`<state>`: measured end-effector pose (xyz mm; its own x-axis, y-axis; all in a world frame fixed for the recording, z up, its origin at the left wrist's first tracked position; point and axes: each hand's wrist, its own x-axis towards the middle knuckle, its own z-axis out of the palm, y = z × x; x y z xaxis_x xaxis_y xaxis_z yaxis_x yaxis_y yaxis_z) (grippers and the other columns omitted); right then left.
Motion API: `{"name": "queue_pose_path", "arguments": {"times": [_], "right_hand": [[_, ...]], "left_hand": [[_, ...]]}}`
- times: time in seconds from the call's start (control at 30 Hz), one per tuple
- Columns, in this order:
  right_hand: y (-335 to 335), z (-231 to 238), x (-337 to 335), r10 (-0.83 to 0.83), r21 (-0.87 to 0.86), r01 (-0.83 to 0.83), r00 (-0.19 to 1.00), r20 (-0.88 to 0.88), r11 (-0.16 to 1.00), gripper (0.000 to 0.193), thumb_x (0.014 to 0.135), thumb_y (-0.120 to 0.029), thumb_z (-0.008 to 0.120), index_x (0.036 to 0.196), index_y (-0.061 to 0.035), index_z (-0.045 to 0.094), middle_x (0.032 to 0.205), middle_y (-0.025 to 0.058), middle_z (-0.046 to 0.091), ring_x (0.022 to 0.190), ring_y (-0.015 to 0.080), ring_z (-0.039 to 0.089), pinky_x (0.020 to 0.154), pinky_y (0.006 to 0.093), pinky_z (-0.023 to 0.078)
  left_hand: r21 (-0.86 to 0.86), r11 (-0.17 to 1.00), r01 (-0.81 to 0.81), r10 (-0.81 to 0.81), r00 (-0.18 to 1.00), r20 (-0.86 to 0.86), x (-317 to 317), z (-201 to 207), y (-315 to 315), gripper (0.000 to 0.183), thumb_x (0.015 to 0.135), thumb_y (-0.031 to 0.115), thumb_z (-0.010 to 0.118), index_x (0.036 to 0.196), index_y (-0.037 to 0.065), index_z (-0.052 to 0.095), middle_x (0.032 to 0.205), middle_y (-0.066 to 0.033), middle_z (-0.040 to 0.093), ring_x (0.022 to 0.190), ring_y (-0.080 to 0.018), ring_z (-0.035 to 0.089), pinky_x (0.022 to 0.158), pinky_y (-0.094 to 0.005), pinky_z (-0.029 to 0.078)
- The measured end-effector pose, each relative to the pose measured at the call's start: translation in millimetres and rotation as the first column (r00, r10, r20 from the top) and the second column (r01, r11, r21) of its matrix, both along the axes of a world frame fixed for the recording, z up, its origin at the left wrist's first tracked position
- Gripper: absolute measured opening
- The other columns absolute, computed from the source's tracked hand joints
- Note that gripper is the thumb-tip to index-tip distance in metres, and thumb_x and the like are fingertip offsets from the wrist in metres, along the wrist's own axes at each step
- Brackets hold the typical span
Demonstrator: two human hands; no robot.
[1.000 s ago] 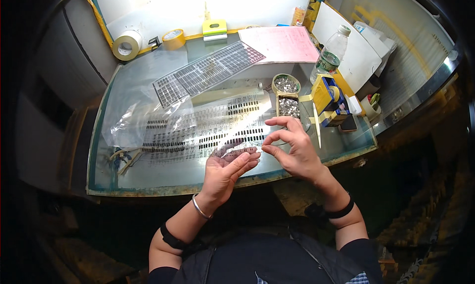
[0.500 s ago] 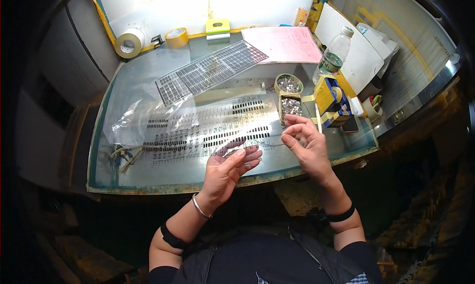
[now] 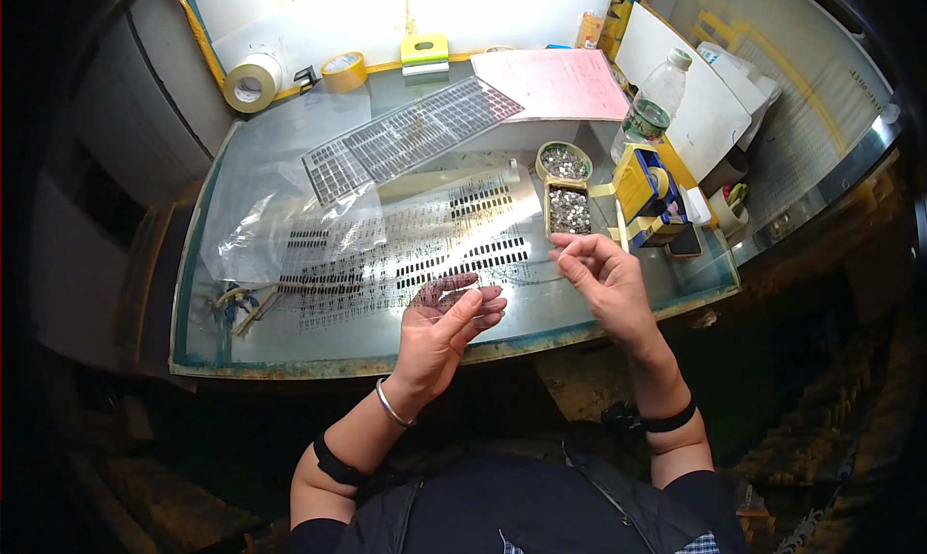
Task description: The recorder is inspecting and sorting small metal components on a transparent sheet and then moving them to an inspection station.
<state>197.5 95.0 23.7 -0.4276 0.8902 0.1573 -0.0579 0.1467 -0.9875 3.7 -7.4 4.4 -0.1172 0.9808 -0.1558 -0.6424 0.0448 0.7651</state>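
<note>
A clear plastic film (image 3: 377,255) printed with rows of small black marks slants over the glass tabletop. My left hand (image 3: 439,327) grips its near edge, thumb on top and fingers beneath, partly showing through the film. To the right of it, my right hand (image 3: 608,289) is raised with thumb and fingertips pinched together near the film's right side. Whatever lies between those fingertips is too small to make out. Just beyond the right hand stand a square tub (image 3: 569,211) and a round tub (image 3: 563,161), both filled with small silvery pieces.
A dark gridded sheet (image 3: 415,134) lies behind the film, with pink paper (image 3: 555,86) beyond. At the right are a tape dispenser (image 3: 649,202) and a water bottle (image 3: 657,105). Tape rolls (image 3: 253,83) and a green-and-white block (image 3: 425,54) line the back.
My right hand's fingers have closed into a pinch and come slightly nearer. The film's far right part looks less curled and reaches farther right. My left hand has barely moved.
</note>
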Motion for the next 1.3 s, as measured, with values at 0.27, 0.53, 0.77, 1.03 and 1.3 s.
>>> {"name": "queue_pose_path", "arguments": {"times": [0.27,0.53,0.77,1.03,1.3], "right_hand": [[2.4,0.8,-2.9,-0.020,-0.063,0.025,0.997,0.069,0.998,0.008,0.090,-0.008,0.061,0.093,-0.0007,0.059,0.084,0.0049,0.064,0.078,0.0104,0.061,0.071,0.0237,0.049],[-15.2,15.7,-19.2,-0.216,0.684,-0.020,0.942,0.258,0.729,0.011,0.071,-0.007,0.075,0.080,-0.0093,0.069,0.111,0.0112,0.058,0.109,0.0281,0.049,0.092,0.0366,0.038],[-24.9,6.1,-32.3,-0.169,0.666,-0.119,0.921,0.351,0.736,0.008,0.071,-0.019,0.076,0.077,-0.0169,0.073,0.118,0.0052,0.058,0.123,0.0305,0.038,0.101,0.0419,0.022],[-29.7,10.1,-25.2,-0.227,0.776,-0.187,0.892,0.390,0.602,0.018,0.067,-0.021,0.078,0.085,-0.0218,0.074,0.117,0.0053,0.058,0.121,0.0302,0.038,0.101,0.0424,0.020],[-29.0,-1.5,-26.9,-0.355,0.900,-0.163,0.879,0.318,0.404,0.025,0.064,-0.016,0.077,0.086,-0.0255,0.073,0.115,0.0020,0.059,0.115,0.0275,0.045,0.098,0.0426,0.026]], "left_hand": [[0.018,0.999,0.045,-0.046,0.996,0.079,-4.5,-3.0,1.6,0.027,0.096,0.021,0.050,0.112,-0.001,0.053,0.105,-0.0179,0.063,0.092,-0.0220,0.064,0.084,-0.0359,0.051],[0.016,0.999,0.033,-0.034,0.998,0.053,-4.7,-13.3,1.6,0.028,0.097,0.023,0.051,0.112,0.000,0.056,0.093,-0.0082,0.064,0.081,-0.0125,0.058,0.077,-0.0274,0.046],[0.031,0.998,0.051,-0.052,0.998,0.040,-2.8,-11.8,2.9,0.033,0.097,0.023,0.050,0.119,-0.002,0.054,0.090,-0.0051,0.063,0.080,-0.0101,0.056,0.076,-0.0254,0.045],[0.027,0.999,0.041,-0.042,0.997,0.058,-4.3,-12.7,1.8,0.032,0.097,0.022,0.051,0.119,-0.001,0.054,0.091,-0.0044,0.062,0.080,-0.0097,0.056,0.077,-0.0261,0.046],[0.065,0.997,0.037,-0.041,0.997,0.058,-1.7,-20.0,3.3,0.031,0.097,0.019,0.050,0.120,-0.001,0.054,0.094,-0.0055,0.063,0.079,-0.0087,0.055,0.076,-0.0251,0.045]]}}
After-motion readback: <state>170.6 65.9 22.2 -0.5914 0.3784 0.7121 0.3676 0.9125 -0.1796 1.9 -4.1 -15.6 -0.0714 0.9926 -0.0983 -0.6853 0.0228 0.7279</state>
